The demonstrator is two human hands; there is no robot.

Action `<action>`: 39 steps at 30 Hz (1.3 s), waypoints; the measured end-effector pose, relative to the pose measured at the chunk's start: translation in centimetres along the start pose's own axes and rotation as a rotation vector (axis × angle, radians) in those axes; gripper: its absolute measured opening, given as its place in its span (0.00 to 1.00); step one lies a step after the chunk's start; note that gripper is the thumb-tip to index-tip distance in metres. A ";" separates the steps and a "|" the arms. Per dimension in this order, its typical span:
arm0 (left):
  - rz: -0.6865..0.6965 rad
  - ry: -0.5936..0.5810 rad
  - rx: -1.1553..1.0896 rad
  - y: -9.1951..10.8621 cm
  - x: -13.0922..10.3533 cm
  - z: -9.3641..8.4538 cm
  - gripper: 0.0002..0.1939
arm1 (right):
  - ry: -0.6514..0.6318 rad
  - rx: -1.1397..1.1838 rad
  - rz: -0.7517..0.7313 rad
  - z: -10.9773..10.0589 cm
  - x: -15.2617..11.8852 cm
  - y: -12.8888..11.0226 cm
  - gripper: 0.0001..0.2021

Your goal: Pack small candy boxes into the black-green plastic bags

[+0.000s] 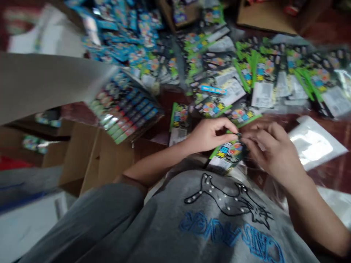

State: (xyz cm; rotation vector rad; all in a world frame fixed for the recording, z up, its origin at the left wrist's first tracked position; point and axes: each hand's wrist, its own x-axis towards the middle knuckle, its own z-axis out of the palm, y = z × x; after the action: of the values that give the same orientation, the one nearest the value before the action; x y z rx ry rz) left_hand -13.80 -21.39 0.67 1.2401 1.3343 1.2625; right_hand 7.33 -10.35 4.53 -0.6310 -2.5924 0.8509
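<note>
Close to my body hangs a black and green printed packet (226,155) with a white label near its lower end. My left hand (211,135) pinches its top edge between thumb and forefinger. At the same edge, my right hand (270,146) has its fingers pressed together, a little blurred, on the packet's upper right corner. Several like packets (263,73) lie spread over the dark red table beyond my hands. A small blue stick-shaped packet (214,90) rests on top of them.
An open display box (123,107) with rows of colourful small packs stands left of my hands. Blue packets (123,29) are heaped behind it. A silvery white bag (315,142) lies at right. Cardboard boxes (82,153) stand at lower left, another (265,18) at the back.
</note>
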 end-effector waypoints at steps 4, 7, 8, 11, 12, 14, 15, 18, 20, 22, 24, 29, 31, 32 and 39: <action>0.116 0.133 0.282 -0.2 -3.2 -3.2 0.11 | -0.131 0.110 -0.006 1.1 0.6 1.5 0.24; 0.025 0.441 0.804 -0.3 -7.6 -7.8 0.14 | 0.015 0.352 0.157 3.9 2.9 2.0 0.24; -0.065 0.525 0.957 -0.5 -9.0 -9.4 0.17 | 0.049 0.448 0.213 5.3 4.0 1.8 0.24; -0.265 0.593 1.185 -1.2 -11.6 -13.2 0.24 | -0.023 0.584 0.260 10.5 7.9 0.2 0.24; -0.286 0.586 1.207 -1.5 -11.9 -14.0 0.24 | -0.074 0.547 0.238 12.2 9.2 -0.6 0.23; -0.294 0.586 1.212 -2.1 -11.9 -15.2 0.24 | -0.148 0.425 0.198 15.4 11.8 -2.5 0.21; -0.296 0.601 1.203 -2.5 -11.8 -15.7 0.24 | -0.169 0.382 0.191 16.7 13.0 -3.6 0.21; -0.294 0.668 1.160 -3.3 -11.6 -17.9 0.25 | -0.212 0.323 0.197 20.0 16.3 -6.6 0.23; -0.278 0.701 1.136 -3.7 -11.9 -19.8 0.26 | -0.249 0.297 0.200 21.6 18.6 -8.4 0.24; -0.243 0.727 1.115 -3.7 -12.4 -21.4 0.27 | -0.292 0.273 0.204 22.5 20.7 -10.0 0.25; -0.201 0.754 1.111 -3.3 -12.9 -21.6 0.30 | -0.335 0.253 0.207 22.4 22.0 -11.2 0.25; -0.033 0.614 1.170 -1.7 -12.4 -15.4 0.35 | -0.145 -0.002 -0.042 17.0 18.9 -11.3 0.25; 0.012 0.504 1.149 -1.4 -10.6 -12.3 0.37 | -0.042 -0.127 -0.078 14.2 16.1 -9.4 0.30; 0.016 0.446 1.133 -1.3 -9.3 -11.1 0.40 | -0.032 -0.174 -0.053 12.9 14.6 -8.0 0.31; 0.033 -0.086 1.099 -3.3 2.8 -9.5 0.63 | 0.193 -0.040 0.382 6.0 6.7 5.1 0.24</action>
State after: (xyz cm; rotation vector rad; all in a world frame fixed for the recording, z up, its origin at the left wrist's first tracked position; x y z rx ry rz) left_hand -23.74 -19.54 -1.79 1.9979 2.0278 0.4051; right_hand 0.55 -6.05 -2.04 -1.1848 -2.3553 0.8007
